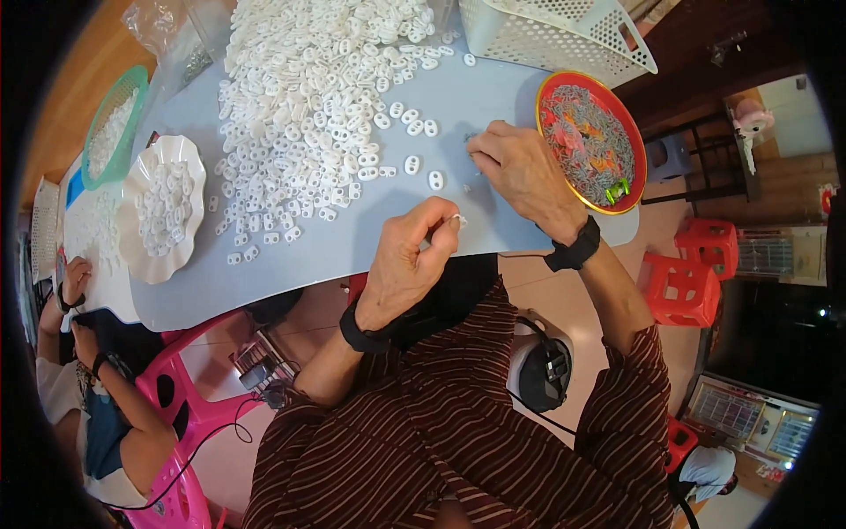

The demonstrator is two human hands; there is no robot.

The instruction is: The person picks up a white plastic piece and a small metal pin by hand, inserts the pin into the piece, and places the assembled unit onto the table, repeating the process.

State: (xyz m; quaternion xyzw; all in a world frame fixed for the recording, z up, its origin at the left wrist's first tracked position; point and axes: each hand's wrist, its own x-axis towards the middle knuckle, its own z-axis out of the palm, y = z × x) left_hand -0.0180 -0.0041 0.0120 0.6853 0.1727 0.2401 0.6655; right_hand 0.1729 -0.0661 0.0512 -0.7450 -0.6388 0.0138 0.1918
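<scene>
The left hand (407, 256) pinches a tiny white piece (458, 218) at its fingertips (small, pale). The right hand (524, 172) rests nearby, fingers curled on the table (493, 93), holding nothing clear.

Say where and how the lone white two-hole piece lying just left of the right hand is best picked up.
The white two-hole piece lies flat and apart from the big pile, with bare table all around it. A pinch from above across its narrow waist, thumb and forefinger on the long edges, probably suits best. The right hand is nearest; the left hand already pinches something small and white.
</scene>
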